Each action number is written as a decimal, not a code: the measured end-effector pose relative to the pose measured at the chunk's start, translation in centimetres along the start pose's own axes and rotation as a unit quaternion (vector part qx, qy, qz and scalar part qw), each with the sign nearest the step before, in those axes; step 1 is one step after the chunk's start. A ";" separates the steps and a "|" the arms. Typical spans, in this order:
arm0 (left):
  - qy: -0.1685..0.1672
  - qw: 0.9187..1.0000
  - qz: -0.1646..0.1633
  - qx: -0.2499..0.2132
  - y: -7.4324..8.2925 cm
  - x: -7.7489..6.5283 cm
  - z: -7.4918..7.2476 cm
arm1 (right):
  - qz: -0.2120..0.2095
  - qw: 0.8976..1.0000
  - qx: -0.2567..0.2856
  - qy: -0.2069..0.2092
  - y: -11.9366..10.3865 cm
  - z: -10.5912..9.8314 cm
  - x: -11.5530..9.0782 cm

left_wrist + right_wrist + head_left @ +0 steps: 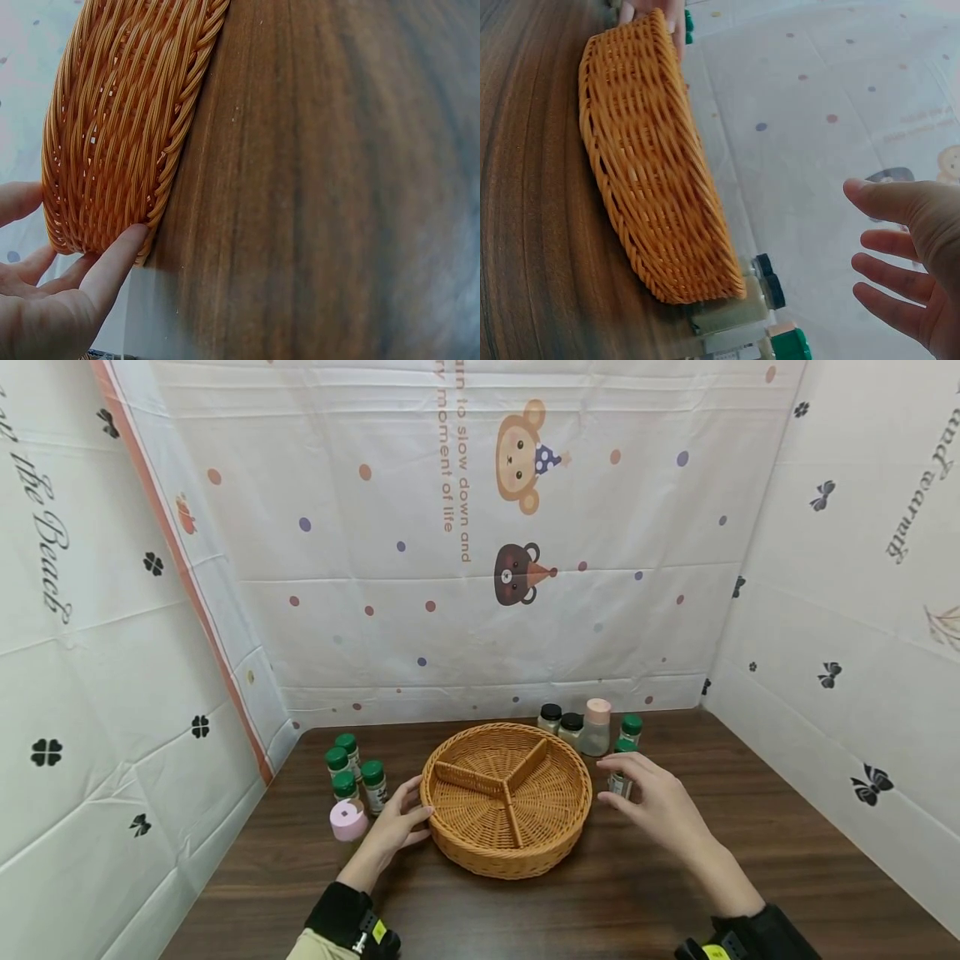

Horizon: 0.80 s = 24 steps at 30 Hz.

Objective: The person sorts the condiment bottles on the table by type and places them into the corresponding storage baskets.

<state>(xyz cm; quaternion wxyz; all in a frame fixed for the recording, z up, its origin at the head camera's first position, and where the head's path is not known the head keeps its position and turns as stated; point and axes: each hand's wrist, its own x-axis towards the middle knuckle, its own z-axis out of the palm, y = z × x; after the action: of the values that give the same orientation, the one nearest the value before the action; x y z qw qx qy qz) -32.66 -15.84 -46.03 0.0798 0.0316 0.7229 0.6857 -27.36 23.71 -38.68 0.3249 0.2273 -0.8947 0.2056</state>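
Observation:
A round wicker basket (pixel 480 860) with three woven compartments sits on the table. My left hand (pixel 392 828) touches its left side; in the left wrist view, the extended fingers (pixel 112 270) rest against the woven wall. On the other side, my right hand (pixel 656 802) hovers to the right of the basket, thumb and fingers spread, holding nothing. In the head view it overlaps a small green-capped jar (pixel 621 783). The right wrist view shows that hand (pixel 915 255) apart from the basket's wall (pixel 645 157).
Several green-capped jars (pixel 372 785) and a pink-lidded container (pixel 348 821) stand left of the basket. Behind its right side are two black-capped jars (pixel 551 717), a peach-capped bottle (pixel 596 731) and another green-capped jar (pixel 632 727). Printed cloth walls (pixel 360 652) surround the wooden table (pixel 480 918).

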 end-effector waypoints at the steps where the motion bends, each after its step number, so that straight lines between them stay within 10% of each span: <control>1: 0.000 1.000 0.000 0.000 0.0 0.0 0.0 | 0.000 1.000 -0.002 0.004 0.1 -0.2 -0.1; 24: 0.003 1.000 0.000 0.005 0.0 0.1 0.0 | 0.022 0.998 0.008 0.058 1.9 -1.0 -3.4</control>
<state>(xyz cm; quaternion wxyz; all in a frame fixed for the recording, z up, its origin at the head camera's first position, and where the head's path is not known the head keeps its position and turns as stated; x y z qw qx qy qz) -32.79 -15.83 -46.00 0.0775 0.0302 0.7264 0.6822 -25.55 26.67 -40.66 0.3699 0.1982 -0.8773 0.2331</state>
